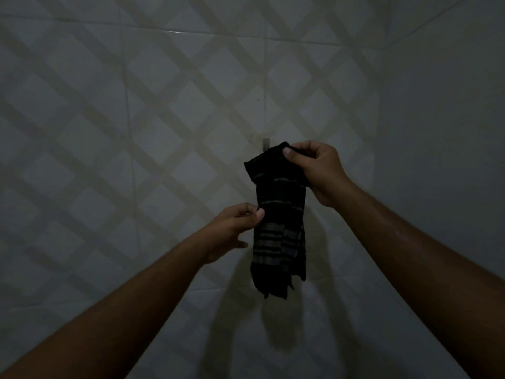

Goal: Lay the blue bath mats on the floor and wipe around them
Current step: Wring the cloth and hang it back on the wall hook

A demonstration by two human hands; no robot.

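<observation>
Right hand (318, 173) grip pinching dark striped cloth (278, 222) top, left hand (235, 231) grip pinching its edge; tiled wall (109, 132) behind

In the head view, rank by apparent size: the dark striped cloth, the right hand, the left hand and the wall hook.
1. dark striped cloth
2. right hand and left hand: look alike, not ranked
3. wall hook, mostly hidden behind the cloth
</observation>
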